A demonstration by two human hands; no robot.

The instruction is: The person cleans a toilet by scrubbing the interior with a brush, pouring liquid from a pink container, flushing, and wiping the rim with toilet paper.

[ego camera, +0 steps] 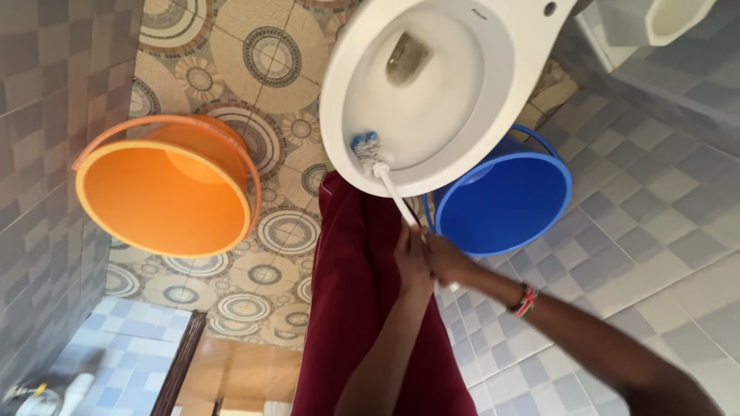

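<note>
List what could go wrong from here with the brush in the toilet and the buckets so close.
1. Both hands, left and right, grip the end of the toilet brush handle; its bristles press the inside of the toilet bowl near the front rim, so a flick may spatter the maroon garment just below.
2. The blue bucket sits open under the bowl's edge; drips may fall in.
3. The orange bucket crowds the patterned floor; a step may tip it.
</note>
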